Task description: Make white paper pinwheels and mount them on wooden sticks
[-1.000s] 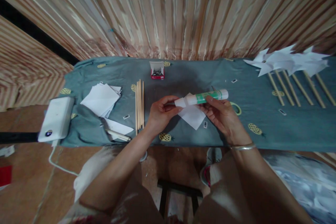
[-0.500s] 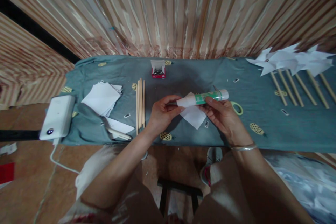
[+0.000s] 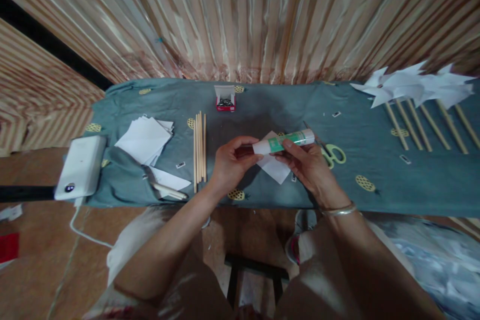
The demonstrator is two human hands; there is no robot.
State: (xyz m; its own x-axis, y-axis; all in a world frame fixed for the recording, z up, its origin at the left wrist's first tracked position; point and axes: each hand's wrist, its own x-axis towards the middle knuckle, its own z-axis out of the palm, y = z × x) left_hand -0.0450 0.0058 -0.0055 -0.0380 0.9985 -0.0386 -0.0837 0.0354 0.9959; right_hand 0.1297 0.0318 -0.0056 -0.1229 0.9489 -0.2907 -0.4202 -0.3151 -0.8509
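My right hand (image 3: 305,157) is closed around a white glue stick (image 3: 292,140) with a green label, held slightly tilted above the table. At its left end, the thumb and fingers of my left hand (image 3: 236,157) pinch the white cap (image 3: 261,148). Under the glue stick lies a square piece of white paper (image 3: 275,169), partly covered by it and by my right fingers. A pair of scissors (image 3: 335,154) with light green handles rests just right of my right hand, its lower part partly hidden.
Several wooden sticks (image 3: 200,147) lie left of my hands, beside stacked white paper (image 3: 144,140). A small open red box (image 3: 225,102) of metal pieces stands at the back. White paper pinwheels (image 3: 408,85) lie at the right. A white power bank (image 3: 80,165) sits at the left edge.
My right hand and the glue stick's body have shifted left toward my left hand, so less of the white end shows. More of the scissors is uncovered.
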